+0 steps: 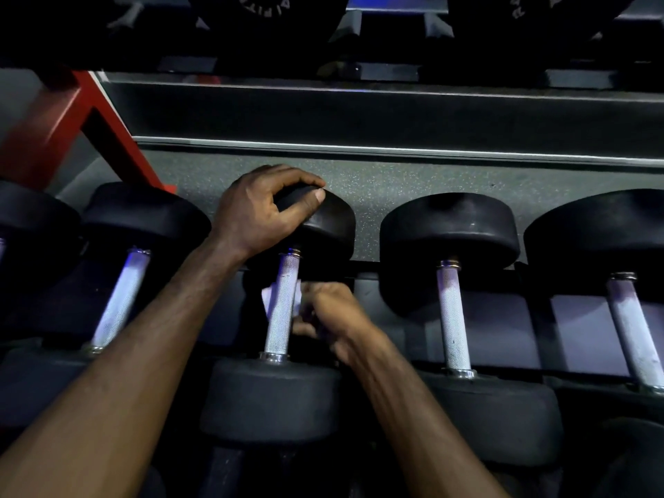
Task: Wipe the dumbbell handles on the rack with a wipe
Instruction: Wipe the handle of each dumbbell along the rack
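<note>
Dim rack (359,113); left hand (258,213) grips dumbbell head (323,224), right hand (330,314) clutches half-hidden wipe (269,300).

Bare forearms (154,354), no sleeves, bare hands (258,210)

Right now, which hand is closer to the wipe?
Right. The right hand holds the wipe against the knurled handle of the middle dumbbell. The left hand is farther up, its fingers curled over that dumbbell's far head.

Left hand (262,213) curled, thumb and fingers gripping — right hand (330,314) lower, fingers bunched, blurred.
</note>
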A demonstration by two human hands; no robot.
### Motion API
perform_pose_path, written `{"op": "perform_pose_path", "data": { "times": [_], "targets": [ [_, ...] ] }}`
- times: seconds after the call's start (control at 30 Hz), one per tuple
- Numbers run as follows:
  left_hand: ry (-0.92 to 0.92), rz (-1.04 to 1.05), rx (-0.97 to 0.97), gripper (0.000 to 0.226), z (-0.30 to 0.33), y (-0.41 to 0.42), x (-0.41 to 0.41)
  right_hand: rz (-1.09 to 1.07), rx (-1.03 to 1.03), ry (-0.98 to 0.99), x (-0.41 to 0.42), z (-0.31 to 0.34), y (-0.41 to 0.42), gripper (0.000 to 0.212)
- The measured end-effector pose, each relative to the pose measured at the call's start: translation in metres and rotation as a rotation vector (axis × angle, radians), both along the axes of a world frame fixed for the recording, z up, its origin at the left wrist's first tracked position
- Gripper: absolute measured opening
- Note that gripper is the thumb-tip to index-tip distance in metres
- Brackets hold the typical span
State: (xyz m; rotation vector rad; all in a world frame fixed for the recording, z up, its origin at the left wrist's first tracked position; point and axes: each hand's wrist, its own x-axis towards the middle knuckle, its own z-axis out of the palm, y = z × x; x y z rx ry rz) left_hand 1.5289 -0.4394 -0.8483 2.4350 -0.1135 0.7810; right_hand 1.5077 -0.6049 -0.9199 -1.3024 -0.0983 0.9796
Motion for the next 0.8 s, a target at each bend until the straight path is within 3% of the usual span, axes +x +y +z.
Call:
{"op": "perform_pose_path", "data": {
  "times": [0.1, 0.2, 0.27, 0.43, 0.6, 0.73, 0.8],
  "targets": [
    [0.000, 0.001, -0.007, 0.027, 0.002, 0.001, 0.000, -0.163, -0.015, 0.009, 0.015, 0.009, 0.008, 0.036],
    [-0.018, 0.012, 0.000, 0.026, 0.001, 0.000, -0.001, -0.018, -0.099, -0.068, -0.006, 0.000, -0.012, 0.023],
    [-0.028, 0.011, 0.001, 0.025, 0.001, -0.002, -0.001, 0.025, -0.093, -0.074, -0.016, -0.010, -0.019, 0.026],
    [-0.020, 0.009, -0.001, 0.027, 0.001, -0.001, -0.001, -0.250, 0.022, -0.019, 0.009, 0.004, 0.007, 0.038],
    [-0.019, 0.028, 0.006, 0.026, -0.001, -0.001, -0.001, -0.049, -0.020, 0.014, -0.020, -0.010, -0.019, 0.024],
    [-0.006, 0.020, 0.003, 0.027, 0.001, -0.001, -0.001, -0.254, 0.054, 0.020, 0.010, 0.001, 0.004, 0.019],
    [-0.008, 0.020, 0.001, 0.027, 0.002, -0.001, -0.001, -0.243, 0.035, 0.018, 0.007, 0.001, 0.004, 0.015]
  ]
}}
